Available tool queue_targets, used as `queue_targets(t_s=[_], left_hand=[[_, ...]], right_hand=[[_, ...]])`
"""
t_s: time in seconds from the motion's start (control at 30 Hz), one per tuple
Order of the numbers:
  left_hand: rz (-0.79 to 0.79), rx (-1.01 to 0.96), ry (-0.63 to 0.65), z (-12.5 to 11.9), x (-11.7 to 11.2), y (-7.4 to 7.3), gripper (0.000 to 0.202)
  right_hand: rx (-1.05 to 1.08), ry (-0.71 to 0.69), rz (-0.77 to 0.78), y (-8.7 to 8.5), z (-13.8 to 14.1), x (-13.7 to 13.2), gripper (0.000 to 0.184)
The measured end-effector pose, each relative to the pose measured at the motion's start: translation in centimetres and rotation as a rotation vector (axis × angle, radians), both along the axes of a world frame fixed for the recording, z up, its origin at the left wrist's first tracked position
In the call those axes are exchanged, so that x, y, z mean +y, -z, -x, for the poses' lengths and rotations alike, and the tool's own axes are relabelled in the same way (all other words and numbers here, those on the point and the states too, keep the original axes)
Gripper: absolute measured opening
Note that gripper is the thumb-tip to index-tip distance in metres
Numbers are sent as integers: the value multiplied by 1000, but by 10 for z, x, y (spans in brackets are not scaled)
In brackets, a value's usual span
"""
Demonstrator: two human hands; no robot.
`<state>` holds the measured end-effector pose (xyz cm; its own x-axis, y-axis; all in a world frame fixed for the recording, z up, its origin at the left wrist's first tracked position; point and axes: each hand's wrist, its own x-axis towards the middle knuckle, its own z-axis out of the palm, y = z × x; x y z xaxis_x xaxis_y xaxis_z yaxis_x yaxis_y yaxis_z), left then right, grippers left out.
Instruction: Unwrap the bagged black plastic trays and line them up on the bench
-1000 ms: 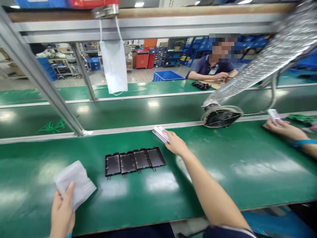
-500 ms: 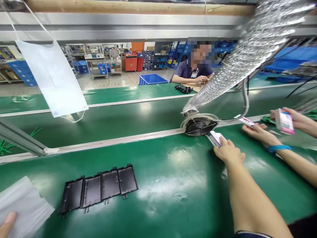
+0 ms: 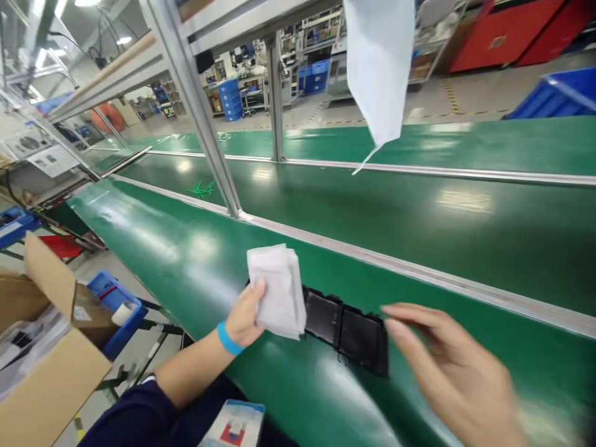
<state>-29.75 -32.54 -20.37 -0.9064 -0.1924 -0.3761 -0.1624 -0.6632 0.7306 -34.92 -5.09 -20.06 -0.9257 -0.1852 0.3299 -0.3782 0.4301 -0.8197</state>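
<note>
My left hand [image 3: 249, 310], with a blue band at the wrist, grips a small stack of thin white sheets [image 3: 278, 288], its thumb lying on top. Whether they are cloth or plastic I cannot tell. Beneath and beside the sheets lies a row of shallow black plastic trays [image 3: 363, 338] on the green bench; the sheets cover the row's left part. My right hand [image 3: 459, 372] hovers at the row's right end, empty, thumb and fingers apart. Low in view, a white, blue and red printed pack [image 3: 235, 425] rests near my lap.
An open cardboard box [image 3: 69, 354] stands at left by a blue bin [image 3: 114, 304]. A metal post [image 3: 200, 118] rises from the bench's back rail. A white face mask [image 3: 382, 68] hangs above. Green ties [image 3: 202, 189] lie beyond the rail.
The view has swung left. My right hand, which held a white printed item by the fan, is now empty near the black trays. The white sheets now lie over part of the tray row.
</note>
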Motion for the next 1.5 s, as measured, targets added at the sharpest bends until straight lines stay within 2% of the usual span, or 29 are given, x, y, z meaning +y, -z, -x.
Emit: queue_targets(t_s=[0.1,0.17,0.23,0.3,0.33,0.4,0.5,0.57,0.7,0.77,0.83,0.97,1.03,1.07,1.13,1.23,1.27,1.33,1.43,1.5], left_hand=[[-67,72,49,-2,6,5,68],[-72,96,72,-5,6,6,70],[-46,116,87,-6,0,6,73],[18,163,71,-4,-11,8,75],[65,195,45,-2,-18,10,77],[161,245,-22,3,-31,14,83],[291,279,-53,11,-48,19,102],[359,288,-57,15,-56,21,104],[504,285,-187,22,-69,26,54],[649,320,-173,25,-76,29,38],[751,367,-137,27,-80,32,36],[801,378,-144,28,-82,38,37],[783,369,-155,29,-84,41,38],[716,367,-162,29,-86,41,40],[447,365,-190,28,-94,39,45],[-70,383,-159,22,-114,24,45],[-208,386,-134,20,-121,17,42],[-398,372,-80,18,-135,5,42],[-503,303,-127,25,-150,-2,35],[-471,213,-239,34,-158,4,27]], right_hand=[[-169,-283,165,-14,-3,-79,46],[-220,-369,193,-15,-5,-113,58],[-142,-368,104,-9,-7,-137,70],[3,-306,-28,-1,-8,-156,79],[75,-261,-90,2,-7,-165,79],[209,-143,-223,6,-3,-184,69],[389,-9,-471,5,7,-207,57],[453,9,-570,2,12,-219,57],[492,77,-588,1,18,-232,51],[537,100,-604,5,20,-238,48],[585,77,-632,9,20,-243,48],[568,7,-599,11,18,-249,49],[466,15,-522,7,20,-248,48],[397,14,-459,5,24,-246,49],[223,-21,-258,2,35,-241,56],[-218,-149,252,4,58,-234,72],[-399,-186,445,6,64,-232,73],[-689,-229,805,9,72,-231,62],[-825,-260,1169,8,72,-234,41],[-836,-309,1271,5,68,-235,39]])
